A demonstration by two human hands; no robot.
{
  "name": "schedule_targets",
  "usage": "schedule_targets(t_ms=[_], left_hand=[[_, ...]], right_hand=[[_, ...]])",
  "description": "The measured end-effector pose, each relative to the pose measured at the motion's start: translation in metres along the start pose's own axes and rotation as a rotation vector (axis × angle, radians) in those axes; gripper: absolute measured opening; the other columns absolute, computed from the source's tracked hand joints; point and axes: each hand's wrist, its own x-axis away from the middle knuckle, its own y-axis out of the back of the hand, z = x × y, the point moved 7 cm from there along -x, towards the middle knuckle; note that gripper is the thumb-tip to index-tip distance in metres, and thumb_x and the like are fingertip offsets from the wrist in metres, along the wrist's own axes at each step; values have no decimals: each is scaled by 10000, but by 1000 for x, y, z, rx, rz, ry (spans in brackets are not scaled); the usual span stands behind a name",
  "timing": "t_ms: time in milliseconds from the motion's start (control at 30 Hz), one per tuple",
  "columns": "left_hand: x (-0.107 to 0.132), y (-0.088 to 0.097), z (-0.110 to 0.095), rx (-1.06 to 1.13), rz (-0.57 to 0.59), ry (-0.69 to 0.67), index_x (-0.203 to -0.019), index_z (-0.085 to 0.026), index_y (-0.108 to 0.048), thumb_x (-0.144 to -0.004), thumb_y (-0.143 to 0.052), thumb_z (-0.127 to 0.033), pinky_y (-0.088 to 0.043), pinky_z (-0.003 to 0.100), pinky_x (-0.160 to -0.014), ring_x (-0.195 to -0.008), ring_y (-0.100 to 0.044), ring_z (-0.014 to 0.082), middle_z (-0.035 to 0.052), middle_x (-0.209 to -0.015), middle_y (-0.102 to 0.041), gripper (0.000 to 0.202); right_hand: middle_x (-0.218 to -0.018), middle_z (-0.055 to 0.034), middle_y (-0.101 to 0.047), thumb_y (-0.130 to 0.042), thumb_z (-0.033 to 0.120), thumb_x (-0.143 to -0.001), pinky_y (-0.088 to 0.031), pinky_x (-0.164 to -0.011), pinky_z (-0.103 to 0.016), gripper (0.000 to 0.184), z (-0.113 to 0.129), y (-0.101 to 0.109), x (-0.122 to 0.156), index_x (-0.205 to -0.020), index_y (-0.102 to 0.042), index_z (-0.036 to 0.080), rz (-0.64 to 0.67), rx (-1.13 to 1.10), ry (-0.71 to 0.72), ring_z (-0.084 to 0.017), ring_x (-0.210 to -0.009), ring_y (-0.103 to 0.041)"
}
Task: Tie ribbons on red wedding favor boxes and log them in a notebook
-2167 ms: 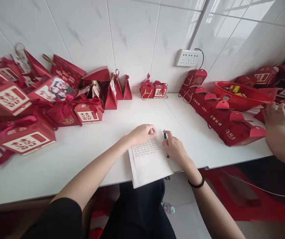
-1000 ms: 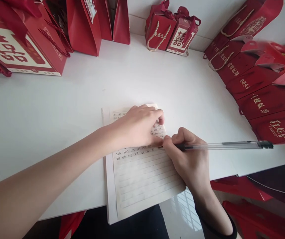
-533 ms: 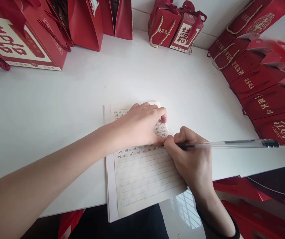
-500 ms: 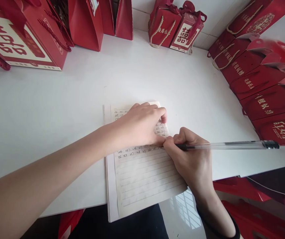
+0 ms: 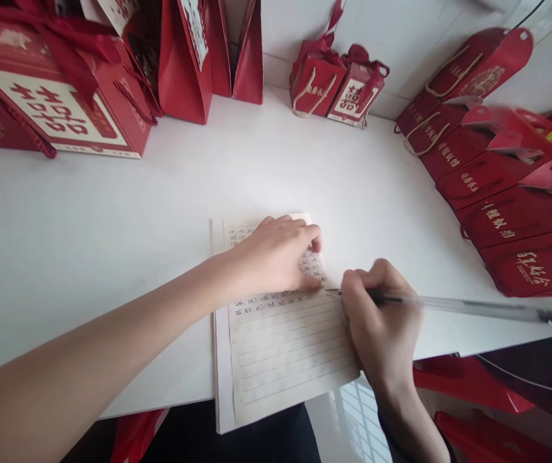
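Observation:
A lined notebook [image 5: 280, 347] lies on the white table [image 5: 112, 212], its lower edge hanging past the table's front edge. Rows of handwritten numbers fill its upper part. My left hand [image 5: 276, 254] rests palm down on the written rows, fingers curled together and pressing the page. My right hand [image 5: 382, 321] is closed round a clear pen [image 5: 449, 304], whose tip touches the page at the right end of the last written row, just beside my left thumb. The pen's cap end points right.
Red gift boxes and bags crowd the back left [image 5: 63, 109], two small red bags with rope handles [image 5: 338, 87] stand at the back wall, and a row of dark red flat bags [image 5: 497, 186] lines the right side. Red plastic shows under the table.
The view has shifted slightly down and right. My right hand and pen have moved a little to the right and lower; the pen now slopes down to the right. My left hand stays on the page.

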Motion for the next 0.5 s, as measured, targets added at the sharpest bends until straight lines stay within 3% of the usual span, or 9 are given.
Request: schedule_targets(t_ms=[100, 300, 500], left_hand=[[2, 2, -2, -9, 2, 9, -872, -185, -565, -616, -679, -392, -373, 288, -760, -815, -510, 162, -4, -854, -534, 348], [7, 6, -2, -1, -33, -5, -827, -197, -593, -584, -691, -362, -411, 278, -723, -741, -527, 150, -12, -793, -559, 310], [9, 4, 6, 86, -11, 12, -835, -197, -636, -631, -632, -283, -433, 261, -707, -733, -550, 142, -1, -777, -591, 221]], right_hand=[[-485, 67, -352, -553, 282, -807, -270, -418, -189, 321, -7, 7, 5, -581, -343, 190, -66, -124, -12, -63, -432, -319], [-516, 34, -444, -531, 473, -812, -285, -401, -202, 335, -13, 0, 3, -659, -476, 180, -21, -132, 40, -80, -423, -356], [-695, -1, -598, -479, 583, -773, -367, -400, -235, 407, -10, -14, 1, -927, -558, 215, 19, -41, -15, -99, -384, -414]])
